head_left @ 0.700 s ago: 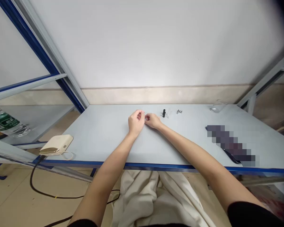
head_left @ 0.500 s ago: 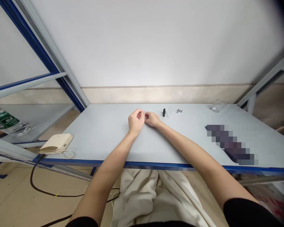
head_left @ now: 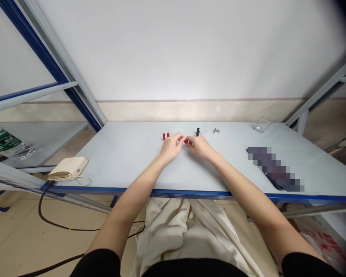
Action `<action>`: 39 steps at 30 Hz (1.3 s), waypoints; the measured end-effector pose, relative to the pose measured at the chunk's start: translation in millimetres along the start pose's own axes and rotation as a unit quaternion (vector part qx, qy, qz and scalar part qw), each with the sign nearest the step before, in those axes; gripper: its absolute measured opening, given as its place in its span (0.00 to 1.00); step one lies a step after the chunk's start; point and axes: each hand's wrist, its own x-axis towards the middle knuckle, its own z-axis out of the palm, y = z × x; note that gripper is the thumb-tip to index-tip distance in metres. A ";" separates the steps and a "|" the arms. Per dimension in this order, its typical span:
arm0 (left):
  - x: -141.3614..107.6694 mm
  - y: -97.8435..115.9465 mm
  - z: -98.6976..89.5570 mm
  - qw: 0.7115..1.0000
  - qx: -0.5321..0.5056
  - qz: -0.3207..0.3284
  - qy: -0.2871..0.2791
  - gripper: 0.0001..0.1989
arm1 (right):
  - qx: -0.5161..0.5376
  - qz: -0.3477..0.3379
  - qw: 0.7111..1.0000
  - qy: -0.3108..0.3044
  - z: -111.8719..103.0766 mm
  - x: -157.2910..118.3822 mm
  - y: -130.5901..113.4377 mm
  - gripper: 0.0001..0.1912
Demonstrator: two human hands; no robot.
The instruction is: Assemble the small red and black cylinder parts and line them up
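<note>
Red shows at the fingertips of the right hand [head_left: 201, 147]: a small red piece [head_left: 186, 141] sits pinched there, just left of the bent fingers, partly covered by them, above the middle of the table [head_left: 118, 161]. The left hand [head_left: 170, 148] faces it from the other side, thumb and fingers drawn together, its tips close beside the red piece. I cannot tell whether these tips touch it or grip something small of their own. The red piece thus lies between the two hands, at the right hand's tips and only slightly right of the left hand's.

Two red cylinders [head_left: 164, 136] stand upright side by side on the table, just beyond the left hand. Beyond the right hand are black cylinders [head_left: 197, 130], one partly hidden by the fingers; next to them lie clear pieces [head_left: 204, 130], too faint to make out well, then a little cluster of silver metal parts [head_left: 216, 131].

Farther right, a clear cup [head_left: 262, 125] rests near the back edge, with a dark flat object [head_left: 272, 169], masked by blocky blur, nearer the front. A cream-coloured box [head_left: 69, 168] with a cord loop lies at the table's left end, well apart from both hands.
</note>
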 end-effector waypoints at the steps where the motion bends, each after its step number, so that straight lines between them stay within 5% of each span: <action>1: 0.0 -0.4 1.0 1.000 -0.013 -0.002 -0.005 0.09 | 0.017 0.005 1.000 0.006 -0.3 -3.1 2.3 0.11; 9: 1.3 1.0 3.2 0.983 -0.166 -0.077 -0.002 0.07 | 0.237 0.023 0.971 0.003 -8.7 -12.4 16.4 0.16; 16: 2.4 3.4 5.2 0.968 -0.236 -0.081 -0.006 0.06 | 0.338 0.036 0.940 -0.025 -3.6 -8.2 20.0 0.26; 39: 3.4 7.0 3.0 0.960 -0.258 -0.106 0.003 0.08 | 0.354 0.047 0.934 0.027 -5.2 -8.2 15.3 0.21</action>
